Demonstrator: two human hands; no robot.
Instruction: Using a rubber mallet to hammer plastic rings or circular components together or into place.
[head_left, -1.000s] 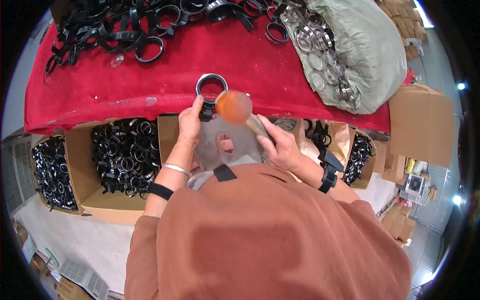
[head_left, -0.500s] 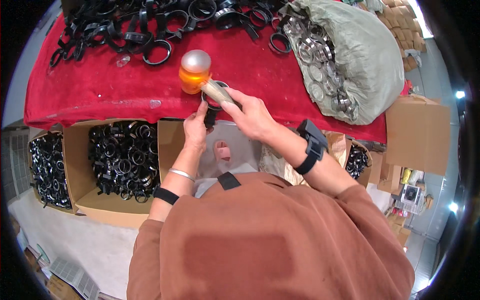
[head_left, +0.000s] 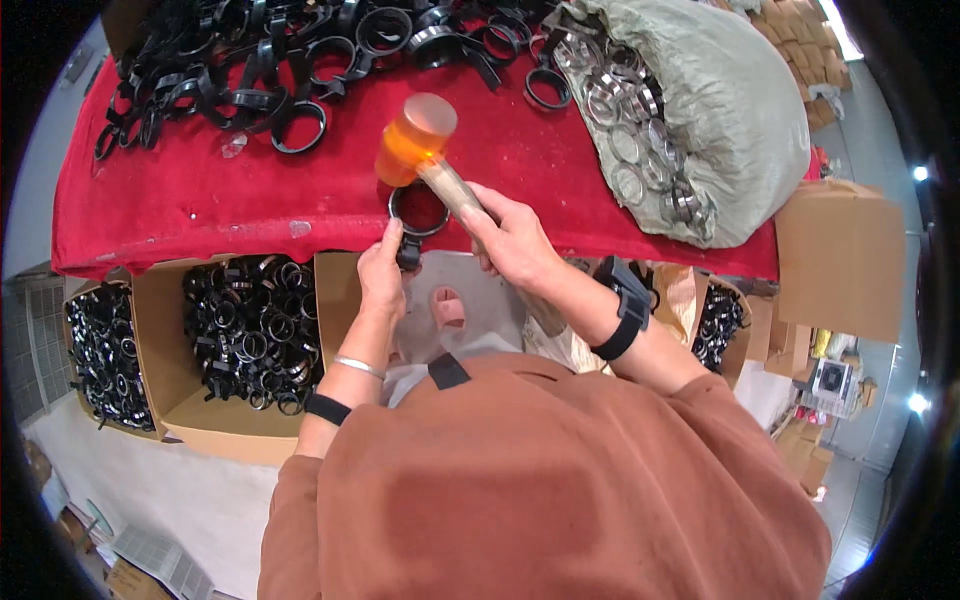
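My right hand point(head_left: 512, 238) is closed round the wooden handle of a mallet point(head_left: 403, 148), whose head is translucent orange with a pale grey face. That head hovers over the far side of a black ring point(head_left: 409, 252) at the front edge of the red-covered table. My left hand point(head_left: 382, 275) grips this ring by its short tab, thumb on top. The ring's round opening shows the red cloth beneath it, and the mallet's head and handle overlap part of its far rim. Whether mallet and ring touch, I cannot tell.
Many black rings with tabs point(head_left: 298, 127) are heaped along the table's far left. A pale green sack point(head_left: 735, 130) at the right spills silvery metal rings point(head_left: 627, 146). Below the front edge, cardboard boxes point(head_left: 230, 435) hold more black rings. The red cloth point(head_left: 330, 195) covers the table.
The mallet has moved a little to the right and its head has tilted, so more of the black ring shows. Both hands keep their grips. The whole view has shifted slightly.
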